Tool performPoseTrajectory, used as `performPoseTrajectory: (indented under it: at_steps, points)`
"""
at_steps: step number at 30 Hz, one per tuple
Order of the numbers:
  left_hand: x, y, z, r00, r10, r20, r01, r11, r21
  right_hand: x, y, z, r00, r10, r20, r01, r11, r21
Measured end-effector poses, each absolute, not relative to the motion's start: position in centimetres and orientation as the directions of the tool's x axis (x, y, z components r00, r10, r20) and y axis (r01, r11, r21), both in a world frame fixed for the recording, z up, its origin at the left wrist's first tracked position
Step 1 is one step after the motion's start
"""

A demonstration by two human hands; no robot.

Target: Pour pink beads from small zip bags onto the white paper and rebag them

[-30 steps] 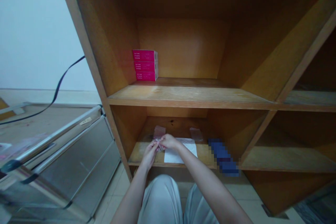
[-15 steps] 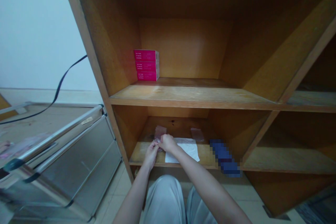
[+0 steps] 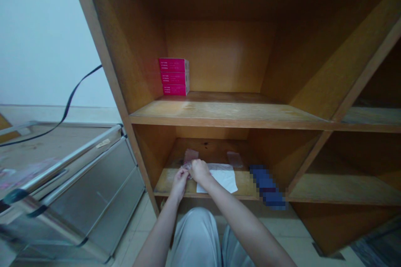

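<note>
Over the lower shelf [image 3: 180, 191], my left hand [image 3: 179, 178] and my right hand [image 3: 199, 170] meet with their fingers pinched. Between them is a small clear plastic bag [image 3: 188, 166], gripped by both; its contents, if any, are too small to make out. Just behind my hands lies a pinkish transparent packet [image 3: 191, 155]. A white sheet [image 3: 224, 176] rests flat on the shelf under my right wrist. Farther right, a second pinkish packet [image 3: 234, 159] lies behind the sheet.
A stack of three magenta boxes [image 3: 173, 76] stands at the left of the upper shelf [image 3: 232, 110]. A blue blurred-out item [image 3: 266, 187] overhangs the lower shelf's front edge. To my left is a metal-framed cart [image 3: 94, 187] with a dark strap [image 3: 70, 100] above it.
My hands have drawn slightly apart, with more of the clear plastic showing between them. The packets, sheet and boxes have stayed put; the view has shifted very slightly.
</note>
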State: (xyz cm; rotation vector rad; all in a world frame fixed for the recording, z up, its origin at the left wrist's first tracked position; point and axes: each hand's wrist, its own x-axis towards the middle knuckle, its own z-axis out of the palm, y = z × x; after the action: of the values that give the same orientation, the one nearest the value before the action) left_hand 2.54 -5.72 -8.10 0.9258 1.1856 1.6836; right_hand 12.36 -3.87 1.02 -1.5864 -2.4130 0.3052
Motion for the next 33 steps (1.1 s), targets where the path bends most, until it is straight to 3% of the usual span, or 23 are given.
performPoseTrajectory:
  at_steps: [9,14,18,23,25,28,33]
  points:
    - [2.8,-5.9,-7.6,-0.351,0.934,0.066,-0.289,-0.175,0.941,14.6,-3.3,1.4,-0.316,0.945,0.087,0.907,0.327,-0.266]
    - [2.9,-6.1,-7.1,-0.345,0.938,0.036,-0.357,-0.167,0.919,15.1,-4.0,1.5,-0.445,0.884,0.141,0.850,0.467,-0.244]
    - [3.0,-6.1,-6.8,-0.334,0.942,0.026,-0.379,-0.160,0.912,15.2,-4.8,1.6,-0.560,0.804,0.201,0.793,0.590,-0.150]
    - [3.0,-6.2,-6.8,-0.312,0.950,0.016,-0.386,-0.143,0.911,15.1,-4.6,1.8,-0.605,0.777,0.173,0.775,0.625,-0.097]
    - [2.9,-6.2,-6.8,-0.285,0.958,-0.022,-0.428,-0.107,0.898,15.3,-4.1,1.7,-0.577,0.804,0.146,0.788,0.595,-0.159]
    - [2.6,-6.4,-6.5,-0.265,0.962,-0.068,-0.528,-0.086,0.845,16.0,-3.0,1.4,-0.518,0.843,0.147,0.767,0.534,-0.356]
    - [2.3,-6.6,-6.2,-0.209,0.977,-0.046,-0.645,-0.103,0.757,17.1,-1.7,1.0,-0.445,0.870,0.213,0.574,0.460,-0.678]
